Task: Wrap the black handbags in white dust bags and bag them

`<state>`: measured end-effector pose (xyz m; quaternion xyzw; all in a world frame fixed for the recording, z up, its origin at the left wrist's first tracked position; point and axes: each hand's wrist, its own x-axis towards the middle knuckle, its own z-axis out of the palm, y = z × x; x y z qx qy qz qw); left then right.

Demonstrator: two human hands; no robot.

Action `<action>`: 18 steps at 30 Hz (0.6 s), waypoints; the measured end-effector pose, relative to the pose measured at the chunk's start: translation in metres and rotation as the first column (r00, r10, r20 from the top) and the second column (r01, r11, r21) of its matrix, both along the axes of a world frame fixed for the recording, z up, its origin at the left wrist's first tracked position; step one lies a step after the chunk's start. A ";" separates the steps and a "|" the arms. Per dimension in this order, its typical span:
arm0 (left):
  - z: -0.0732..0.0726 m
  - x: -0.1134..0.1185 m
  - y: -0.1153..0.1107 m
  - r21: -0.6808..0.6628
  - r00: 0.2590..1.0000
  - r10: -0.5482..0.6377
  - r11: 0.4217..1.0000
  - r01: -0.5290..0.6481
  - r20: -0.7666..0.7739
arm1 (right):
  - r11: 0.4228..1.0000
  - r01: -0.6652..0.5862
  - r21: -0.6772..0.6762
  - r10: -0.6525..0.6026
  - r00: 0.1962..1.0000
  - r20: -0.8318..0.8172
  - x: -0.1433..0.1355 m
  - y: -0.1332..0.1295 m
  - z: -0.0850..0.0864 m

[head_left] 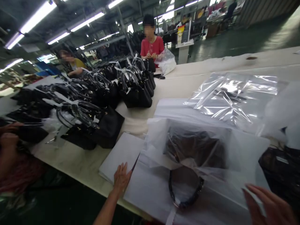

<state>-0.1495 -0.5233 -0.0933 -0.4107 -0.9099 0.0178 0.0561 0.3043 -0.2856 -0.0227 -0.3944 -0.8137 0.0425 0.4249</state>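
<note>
A dark handbag (195, 148) lies on the table under a thin, see-through white sheet (157, 134). Its looped handle (186, 203) sticks out toward me, with a white tag strip hanging from it. My left hand (122, 178) rests with fingers stretched out at the edge of a stack of white paper (124, 150), left of the handbag. At the lower right, my right hand (269, 203) has its thumb and fingers around the edge of the white sheet; part of this hand is cut off by the frame.
Clear plastic bags (234, 97) lie beyond the handbag. Many black handbags (107, 125) with wrapped handles crowd the table's left side. A dark bag (281, 175) is at the right edge. A co-worker in red (152, 47) stands across the table; another person's hand (9, 140) is at far left.
</note>
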 end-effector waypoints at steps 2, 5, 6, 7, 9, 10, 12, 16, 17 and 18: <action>-0.006 -0.001 -0.005 -0.028 1.000 -0.005 1.000 0.005 0.018 | 0.951 -0.310 -0.008 0.310 0.948 0.069 -0.086 -0.015 0.014; -0.011 -0.001 -0.008 -0.057 0.999 -0.036 0.998 0.038 0.039 | 0.785 -0.600 -0.154 0.617 0.780 0.108 -0.215 -0.049 0.011; -0.012 -0.001 -0.009 -0.071 0.998 -0.053 0.996 0.055 0.024 | 0.720 -0.673 -0.168 0.693 0.709 0.131 -0.251 -0.061 0.002; -0.014 0.000 -0.008 -0.087 0.997 -0.077 0.993 0.075 -0.012 | 0.680 -0.708 -0.188 0.733 0.658 0.173 -0.281 -0.072 -0.009; -0.017 0.000 -0.008 -0.127 0.981 -0.142 0.984 0.125 -0.131 | 0.640 -0.739 -0.210 0.765 0.590 0.259 -0.327 -0.089 -0.034; -0.019 0.000 -0.008 -0.144 0.964 -0.180 0.978 0.153 -0.195 | 0.637 -0.740 -0.217 0.764 0.567 0.308 -0.343 -0.094 -0.047; -0.023 0.000 -0.009 -0.164 0.932 -0.245 0.965 0.206 -0.269 | 0.637 -0.740 -0.214 0.748 0.528 0.402 -0.365 -0.097 -0.069; -0.027 -0.001 -0.013 -0.191 0.917 -0.315 0.943 0.273 -0.244 | 0.571 -0.796 -0.203 0.753 0.408 0.516 -0.385 -0.081 -0.086; -0.028 -0.001 -0.013 -0.198 0.917 -0.323 0.939 0.281 -0.234 | 0.540 -0.814 -0.214 0.766 0.369 0.527 -0.388 -0.076 -0.086; -0.029 0.000 -0.013 -0.205 0.917 -0.325 0.938 0.281 -0.231 | 0.513 -0.828 -0.228 0.777 0.334 0.533 -0.391 -0.070 -0.085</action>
